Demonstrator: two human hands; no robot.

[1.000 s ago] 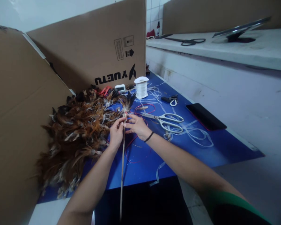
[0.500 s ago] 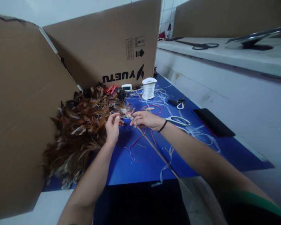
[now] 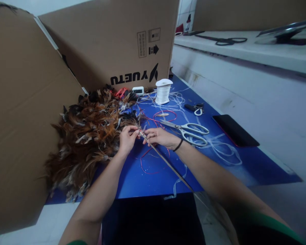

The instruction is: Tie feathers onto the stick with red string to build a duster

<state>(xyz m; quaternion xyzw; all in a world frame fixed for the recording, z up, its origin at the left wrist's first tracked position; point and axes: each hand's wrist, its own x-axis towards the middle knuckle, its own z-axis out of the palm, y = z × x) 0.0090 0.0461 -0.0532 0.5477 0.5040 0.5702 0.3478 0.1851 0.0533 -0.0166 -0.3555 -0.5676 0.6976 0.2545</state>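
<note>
Slip risk: tuft (image 3: pixel 133 119) on stick (image 3: pixel 168 165).
Your left hand (image 3: pixel 127 139) and right hand (image 3: pixel 159 137) both pinched the stick's tip; a slackened pinch could loosen the tuft.

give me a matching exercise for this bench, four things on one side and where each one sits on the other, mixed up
Things
1. white spool of cord
2. silver metal scissors
3. flat black phone
4. thin wooden stick

Places
A. at the right edge of the blue table top
B. gripped near its far tip by the left hand and right hand
C. by the foot of the brown cardboard box
D. lying flat just right of the right hand

Pairs: 1-C, 2-D, 3-A, 4-B
</note>
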